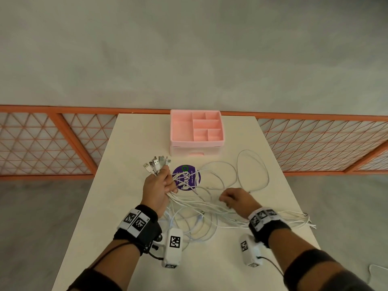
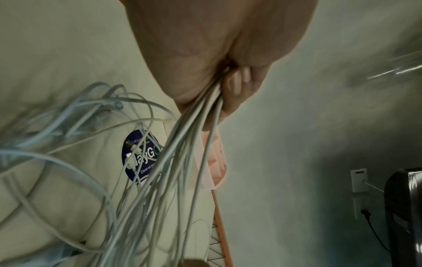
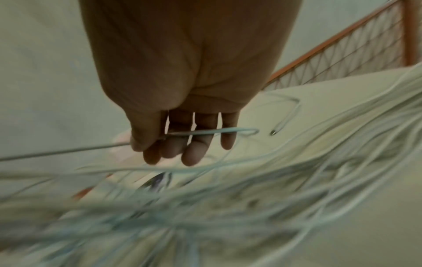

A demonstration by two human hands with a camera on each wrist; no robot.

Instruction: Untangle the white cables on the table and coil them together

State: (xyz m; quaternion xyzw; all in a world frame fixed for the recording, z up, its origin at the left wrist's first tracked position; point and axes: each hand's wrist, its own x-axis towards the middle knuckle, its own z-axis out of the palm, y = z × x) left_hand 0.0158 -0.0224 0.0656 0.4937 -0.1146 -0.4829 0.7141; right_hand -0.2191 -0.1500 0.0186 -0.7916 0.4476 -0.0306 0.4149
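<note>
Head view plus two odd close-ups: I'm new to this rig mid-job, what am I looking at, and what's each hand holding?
No machine here: a person wears a camera on the head and one on each wrist. The head view looks down at a white table. The left hand grips a bundle of white cables near their plugs. The right hand pinches a single cable over the tangle. Behind sit a pink organizer and a purple sticker. The close-ups look along each palm.
</note>
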